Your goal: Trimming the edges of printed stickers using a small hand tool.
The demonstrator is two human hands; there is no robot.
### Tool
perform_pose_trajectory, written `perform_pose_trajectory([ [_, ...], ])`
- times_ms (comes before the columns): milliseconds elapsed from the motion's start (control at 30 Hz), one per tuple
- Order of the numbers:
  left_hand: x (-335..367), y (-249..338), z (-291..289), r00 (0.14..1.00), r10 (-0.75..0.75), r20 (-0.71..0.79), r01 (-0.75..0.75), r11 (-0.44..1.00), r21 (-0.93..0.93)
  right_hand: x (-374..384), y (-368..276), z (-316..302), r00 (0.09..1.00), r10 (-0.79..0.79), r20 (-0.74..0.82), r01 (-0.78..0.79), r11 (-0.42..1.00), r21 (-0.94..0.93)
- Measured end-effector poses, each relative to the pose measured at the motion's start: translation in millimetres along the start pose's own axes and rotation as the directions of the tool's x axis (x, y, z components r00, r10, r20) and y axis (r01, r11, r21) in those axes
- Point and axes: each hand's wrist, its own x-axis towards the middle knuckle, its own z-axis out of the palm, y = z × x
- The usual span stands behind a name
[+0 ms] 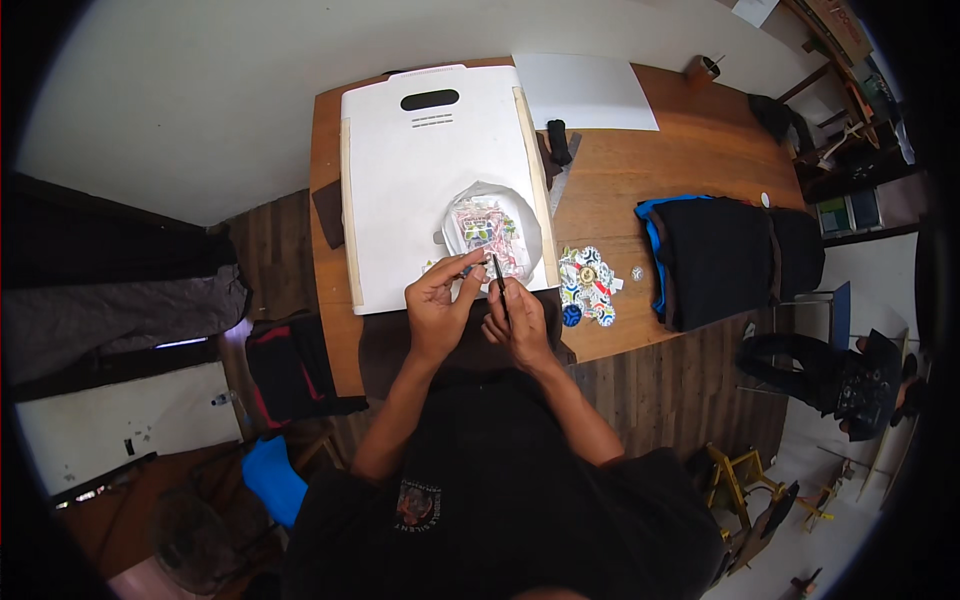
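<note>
My left hand (440,300) is closed in a pinch in front of a white round container (536,225), at the near edge of a white board (400,190). The small thing at its fingertips is too small to name. Beside it, my right hand (518,325) grips a thin dark pen-like tool (499,268), its tip pointing away from me toward the container. Colourful printed paper pieces (482,225) lie inside the container. To the right of the board is a pile of round patterned cut-outs (590,285), with one small disc (637,272) apart from it.
Folded black cloth (715,260) is stacked on the wooden table (610,195) at right. A white sheet (590,90), a small black object (558,142) and a brown cup (702,70) sit toward the back. Another person (860,385) is at far right.
</note>
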Motion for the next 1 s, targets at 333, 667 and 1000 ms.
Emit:
perform_pose_trajectory([
  [333, 3.0, 3.7, 0.9, 0.996, 0.074, 0.054, -0.072, 0.997, -0.029, -2.8, -0.8, -5.8, 0.998, -0.042, 0.05, 0.041, 0.999, 0.02],
  [667, -7.5, 9.8, 3.3, 0.997, -0.011, -0.071, 0.008, 0.999, -0.045, 6.0, -7.5, -0.1, 0.973, -0.231, 0.016, 0.231, 0.966, -0.118],
  [1000, -24.8, 2.1, 1.6, 0.993, -0.018, -0.116, 0.019, 1.0, 0.002, -2.7, -20.6, 19.6, 0.965, -0.057, -0.256, -0.049, 0.92, -0.388],
])
